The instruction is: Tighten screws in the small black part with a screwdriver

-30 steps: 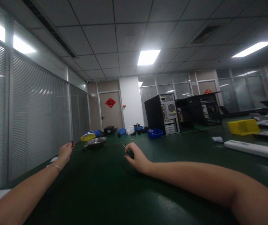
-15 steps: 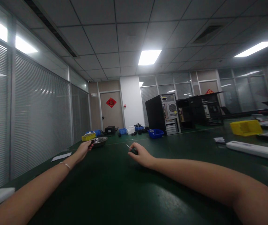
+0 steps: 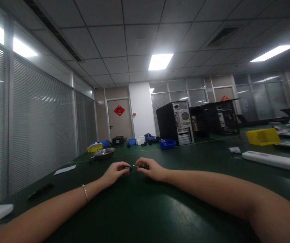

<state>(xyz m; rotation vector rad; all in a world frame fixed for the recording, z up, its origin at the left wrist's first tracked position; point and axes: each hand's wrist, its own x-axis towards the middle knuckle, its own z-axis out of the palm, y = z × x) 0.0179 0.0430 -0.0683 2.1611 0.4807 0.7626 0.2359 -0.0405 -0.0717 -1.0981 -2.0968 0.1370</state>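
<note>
My left hand (image 3: 114, 173) pinches a small green and black part (image 3: 128, 168) above the green table (image 3: 145, 209). Facing it, my right hand (image 3: 151, 168) is closed around a dark-handled screwdriver (image 3: 143, 166), whose thin metal shaft points left at the small part. A narrow gap seems to lie between the shaft's tip and the part. Beyond my left hand stands a round metal bowl (image 3: 103, 153) with small things in it, too small to tell.
Blue bin (image 3: 167, 144) and black computer case (image 3: 171, 123) stand at the back. Yellow bin (image 3: 262, 136) and long white bar (image 3: 273, 161) lie right. On the left are a yellow tray (image 3: 94, 147), white paper (image 3: 64, 169) and a dark green strip (image 3: 40, 191).
My left hand has moved from beside the metal bowl rightward and nearer, up to the screwdriver's tip. My right hand has barely moved and still grips the screwdriver.
</note>
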